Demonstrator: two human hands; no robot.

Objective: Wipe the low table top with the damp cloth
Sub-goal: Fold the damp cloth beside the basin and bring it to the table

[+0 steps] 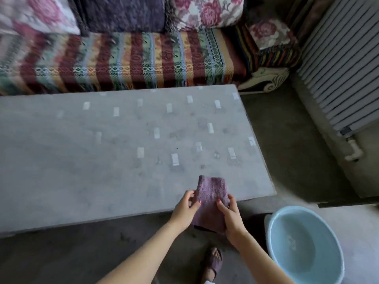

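A folded purple cloth is held over the near right edge of the low grey table top, which carries pale rectangular marks and faint smudges. My left hand pinches the cloth's left edge with thumb and fingers. My right hand grips its right side, thumb on top. The cloth's far end reaches over the table; its near end hangs past the front edge, above the floor.
A light blue basin holding water stands on the floor at the lower right. A striped sofa with cushions runs along the table's far side. A ribbed radiator lines the right wall. My sandalled foot is below the hands.
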